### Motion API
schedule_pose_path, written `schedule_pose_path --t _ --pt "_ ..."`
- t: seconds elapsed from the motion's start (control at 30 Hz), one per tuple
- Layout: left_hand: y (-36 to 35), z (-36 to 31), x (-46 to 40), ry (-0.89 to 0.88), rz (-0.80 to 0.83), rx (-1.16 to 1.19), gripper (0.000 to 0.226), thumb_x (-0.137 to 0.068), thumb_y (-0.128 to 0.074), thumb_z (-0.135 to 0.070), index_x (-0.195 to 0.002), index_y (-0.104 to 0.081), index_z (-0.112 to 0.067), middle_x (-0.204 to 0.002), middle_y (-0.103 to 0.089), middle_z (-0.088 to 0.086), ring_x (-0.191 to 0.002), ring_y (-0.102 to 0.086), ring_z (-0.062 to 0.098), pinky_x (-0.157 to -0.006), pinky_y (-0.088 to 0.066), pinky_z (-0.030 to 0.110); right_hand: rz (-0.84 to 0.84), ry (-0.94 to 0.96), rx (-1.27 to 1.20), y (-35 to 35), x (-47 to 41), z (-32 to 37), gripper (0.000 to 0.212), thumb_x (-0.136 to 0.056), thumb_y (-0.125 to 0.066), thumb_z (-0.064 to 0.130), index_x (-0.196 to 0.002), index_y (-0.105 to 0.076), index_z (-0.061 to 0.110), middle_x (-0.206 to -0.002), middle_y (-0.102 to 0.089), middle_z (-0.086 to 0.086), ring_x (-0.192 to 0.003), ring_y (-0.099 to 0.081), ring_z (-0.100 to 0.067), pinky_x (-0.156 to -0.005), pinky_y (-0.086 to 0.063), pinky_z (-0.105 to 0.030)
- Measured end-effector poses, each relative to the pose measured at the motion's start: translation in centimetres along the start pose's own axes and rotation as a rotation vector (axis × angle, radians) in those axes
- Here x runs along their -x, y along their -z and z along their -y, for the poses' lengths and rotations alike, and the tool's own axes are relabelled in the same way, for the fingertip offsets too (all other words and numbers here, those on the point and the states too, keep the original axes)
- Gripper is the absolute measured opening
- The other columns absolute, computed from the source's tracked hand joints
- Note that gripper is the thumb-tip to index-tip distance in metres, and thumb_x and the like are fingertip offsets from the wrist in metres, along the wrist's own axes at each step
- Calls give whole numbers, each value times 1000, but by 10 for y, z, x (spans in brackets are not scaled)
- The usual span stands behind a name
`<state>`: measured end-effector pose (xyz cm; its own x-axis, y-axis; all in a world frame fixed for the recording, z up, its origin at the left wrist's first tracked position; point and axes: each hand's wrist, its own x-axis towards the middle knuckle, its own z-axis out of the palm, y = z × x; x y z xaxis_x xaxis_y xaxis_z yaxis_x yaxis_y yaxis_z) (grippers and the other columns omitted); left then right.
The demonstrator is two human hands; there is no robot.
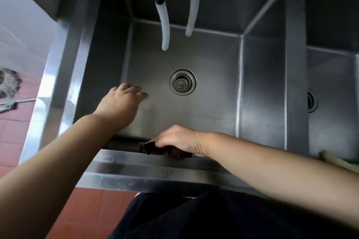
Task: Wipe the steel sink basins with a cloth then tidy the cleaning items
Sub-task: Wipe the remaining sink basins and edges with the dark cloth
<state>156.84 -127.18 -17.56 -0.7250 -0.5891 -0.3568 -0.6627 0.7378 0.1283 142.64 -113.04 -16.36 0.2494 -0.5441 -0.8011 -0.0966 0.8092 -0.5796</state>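
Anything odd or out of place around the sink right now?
Mostly normal. The two white hoses hanging over the basin carry black tape wraps, which look like makeshift repairs. A mop lies on the floor at left. No spills visible.

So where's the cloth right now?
In the head view the dark cloth is gripped in the right hand at the near front rim of the left sink basin, low and centre, nearer than the drain.
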Motion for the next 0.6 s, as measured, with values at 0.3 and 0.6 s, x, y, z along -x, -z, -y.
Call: schedule_pose_path --t 0.3,0.6 --pt "18 -27 30 23 34 -38 52 -92 -45 -15 -141 -39 -33 -149 -35 -5 -135 -28 18 -106 -28 31 -35 52 214 16 36 -16 28 -87 -62 19 -115 -68 23 -88 -62 0 -79 -53 -11 -70 -42 -21" --pt "36 -58 35 19 21 -66 51 -95 -43 -17 -143 -34 -35 -151 -31 -5 -138 -25 17 -108 -26 30 -177 -152 533 73 94 -53 23 -80 -54 29 -58 -59 22 -53 -49 8 -54 -45 -11 -48 -35 -17"
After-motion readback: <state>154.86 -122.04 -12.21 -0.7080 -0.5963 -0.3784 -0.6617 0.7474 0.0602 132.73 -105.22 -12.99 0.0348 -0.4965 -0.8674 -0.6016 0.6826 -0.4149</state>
